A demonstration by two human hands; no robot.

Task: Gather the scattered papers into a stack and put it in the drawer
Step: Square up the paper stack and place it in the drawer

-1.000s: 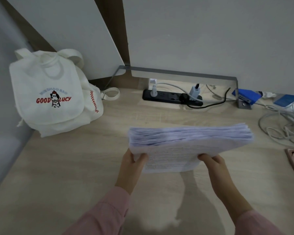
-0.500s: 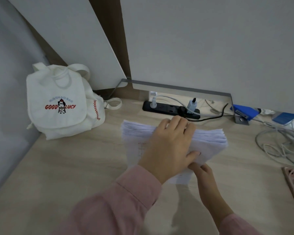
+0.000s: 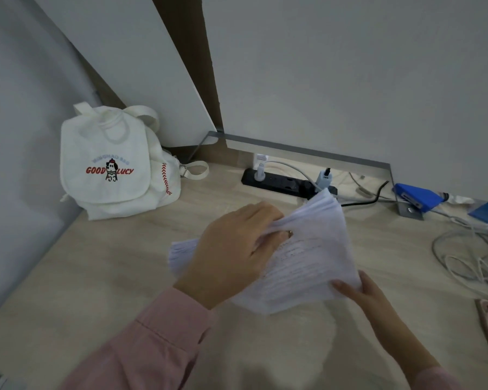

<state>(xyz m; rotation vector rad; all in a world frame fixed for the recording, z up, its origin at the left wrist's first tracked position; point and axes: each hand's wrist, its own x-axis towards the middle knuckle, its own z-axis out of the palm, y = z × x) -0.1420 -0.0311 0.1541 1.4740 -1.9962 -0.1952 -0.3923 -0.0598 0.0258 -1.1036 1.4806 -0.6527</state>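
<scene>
Over the middle of the table, the paper stack is tilted up. The left grip curls round its left side. The right grip pinches its near corner. A white bag sits at the back left corner.

the stack of papers no longer lies level with its long edge across the centre of the frame. it has swung round and tipped up, one corner now reaching toward the upper right, over the end of the power strip, with its printed face showing. the left hand, flat on top half a second ago, now grips the stack's upper left edge, fingers curled over it. the right hand has slid to the lower right corner, thumb on top.
</scene>
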